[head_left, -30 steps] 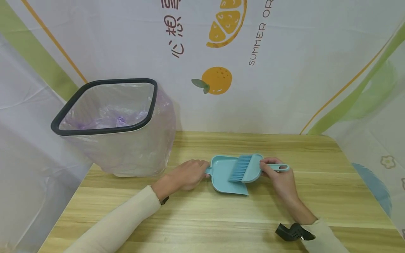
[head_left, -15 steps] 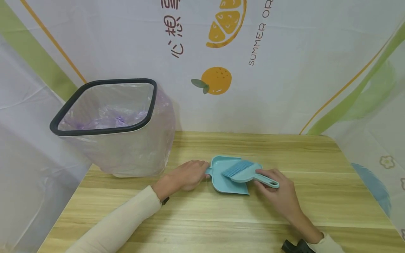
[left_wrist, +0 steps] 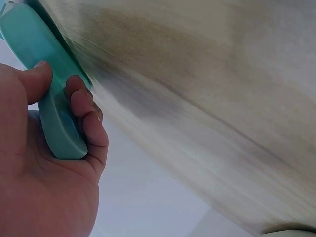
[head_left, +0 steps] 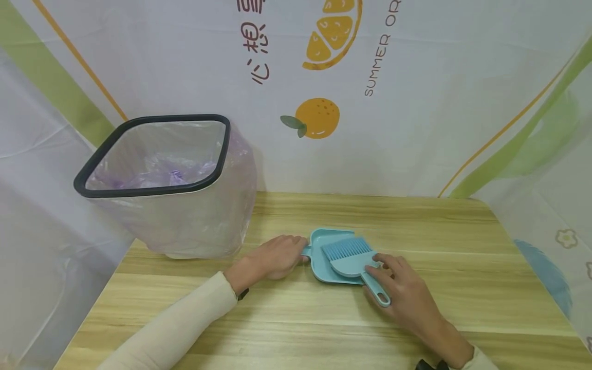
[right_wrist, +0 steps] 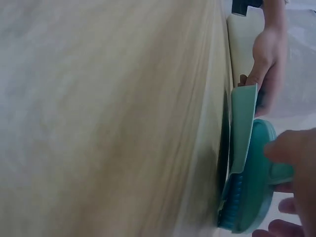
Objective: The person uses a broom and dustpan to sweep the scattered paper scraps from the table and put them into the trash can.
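Note:
A light blue dustpan (head_left: 320, 265) lies on the wooden table in the head view. My left hand (head_left: 279, 257) grips its handle from the left; in the left wrist view the fingers and thumb wrap that handle (left_wrist: 59, 126). Over the pan is a matching blue hand brush (head_left: 355, 263), bristles toward the upper left and handle slanting to the lower right. My right hand (head_left: 409, 295) pinches the brush near where the handle meets the head. The right wrist view shows the brush (right_wrist: 256, 182) with its bristles at the pan's edge (right_wrist: 243, 126).
A bin (head_left: 208, 221) with a black rim and a clear purplish liner stands at the table's back left. A white cloth (head_left: 407, 144) printed with oranges hangs behind the wooden table (head_left: 296, 329).
My right hand has moved down toward me and turned the brush, so its handle now points to the lower right instead of right. The left hand and dustpan stay nearly still.

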`<state>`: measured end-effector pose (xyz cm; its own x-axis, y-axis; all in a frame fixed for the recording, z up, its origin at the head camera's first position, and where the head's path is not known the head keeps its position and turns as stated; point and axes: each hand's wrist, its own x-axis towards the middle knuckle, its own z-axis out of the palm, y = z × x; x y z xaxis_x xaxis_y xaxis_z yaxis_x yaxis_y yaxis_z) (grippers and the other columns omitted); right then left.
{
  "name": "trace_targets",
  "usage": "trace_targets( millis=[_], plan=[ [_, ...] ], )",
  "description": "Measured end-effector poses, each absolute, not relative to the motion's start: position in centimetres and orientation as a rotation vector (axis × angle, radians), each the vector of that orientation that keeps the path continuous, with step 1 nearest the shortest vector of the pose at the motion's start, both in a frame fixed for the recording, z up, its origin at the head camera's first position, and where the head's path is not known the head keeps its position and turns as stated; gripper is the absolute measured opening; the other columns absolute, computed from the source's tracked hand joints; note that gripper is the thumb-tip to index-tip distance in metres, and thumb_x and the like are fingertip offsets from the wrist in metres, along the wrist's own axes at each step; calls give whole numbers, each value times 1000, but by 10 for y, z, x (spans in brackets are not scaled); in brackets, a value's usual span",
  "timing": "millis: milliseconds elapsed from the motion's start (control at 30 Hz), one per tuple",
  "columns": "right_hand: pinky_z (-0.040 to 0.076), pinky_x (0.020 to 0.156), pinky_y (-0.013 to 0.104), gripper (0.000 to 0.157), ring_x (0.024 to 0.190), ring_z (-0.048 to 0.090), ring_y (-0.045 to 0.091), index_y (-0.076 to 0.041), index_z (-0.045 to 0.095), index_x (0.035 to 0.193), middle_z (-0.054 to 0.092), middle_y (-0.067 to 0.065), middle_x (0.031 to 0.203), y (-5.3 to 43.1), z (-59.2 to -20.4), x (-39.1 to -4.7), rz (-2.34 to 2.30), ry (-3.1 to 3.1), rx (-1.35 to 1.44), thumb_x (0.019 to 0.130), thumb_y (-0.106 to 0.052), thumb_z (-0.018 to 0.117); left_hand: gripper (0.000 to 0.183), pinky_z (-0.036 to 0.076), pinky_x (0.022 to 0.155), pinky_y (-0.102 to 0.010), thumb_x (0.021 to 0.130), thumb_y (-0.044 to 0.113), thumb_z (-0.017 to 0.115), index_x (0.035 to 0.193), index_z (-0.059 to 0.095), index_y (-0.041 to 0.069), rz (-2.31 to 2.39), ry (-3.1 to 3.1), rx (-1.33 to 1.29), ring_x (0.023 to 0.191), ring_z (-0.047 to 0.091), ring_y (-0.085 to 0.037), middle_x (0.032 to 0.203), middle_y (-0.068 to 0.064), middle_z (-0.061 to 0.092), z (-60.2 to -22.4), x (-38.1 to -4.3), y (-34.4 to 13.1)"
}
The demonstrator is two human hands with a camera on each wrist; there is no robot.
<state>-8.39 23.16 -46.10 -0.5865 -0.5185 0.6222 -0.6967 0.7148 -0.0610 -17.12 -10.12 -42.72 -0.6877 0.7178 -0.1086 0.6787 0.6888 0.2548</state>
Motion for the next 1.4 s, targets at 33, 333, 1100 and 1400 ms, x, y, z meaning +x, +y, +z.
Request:
trace_targets(
  millis=[33,333,1100,1400],
  plan=[
    [63,70,43,45,99,67,30,-6,81,119,71,15,122,232,-460,-83,371,-2356,932,110,-43,58,29,54,93,-42,118,25,56,133,60,1,283,2702,1129,101,64,-21,108,-5,64,-427,-171,-101],
    [63,77,46,50,103,68,33,-1,78,122,75,14,116,225,-456,-74,189,-2428,986,82,-32,76,29,55,94,-43,118,27,55,132,59,1,267,2703,1143,104,67,-24,112,-7,67,-427,-170,-99],
    [61,79,39,109,104,64,29,-1,76,131,66,12,126,201,-459,-66,83,-2605,896,71,-92,79,37,55,99,-44,117,30,58,137,60,0,159,2756,1210,108,68,-27,117,-10,69,-426,-167,-98],
    [62,76,40,120,110,65,29,-1,73,139,64,12,133,203,-455,-64,133,-2699,884,73,-101,67,43,54,103,-44,116,34,60,142,60,0,117,2791,1215,113,67,-27,123,-12,68,-423,-168,-99]
  ],
)
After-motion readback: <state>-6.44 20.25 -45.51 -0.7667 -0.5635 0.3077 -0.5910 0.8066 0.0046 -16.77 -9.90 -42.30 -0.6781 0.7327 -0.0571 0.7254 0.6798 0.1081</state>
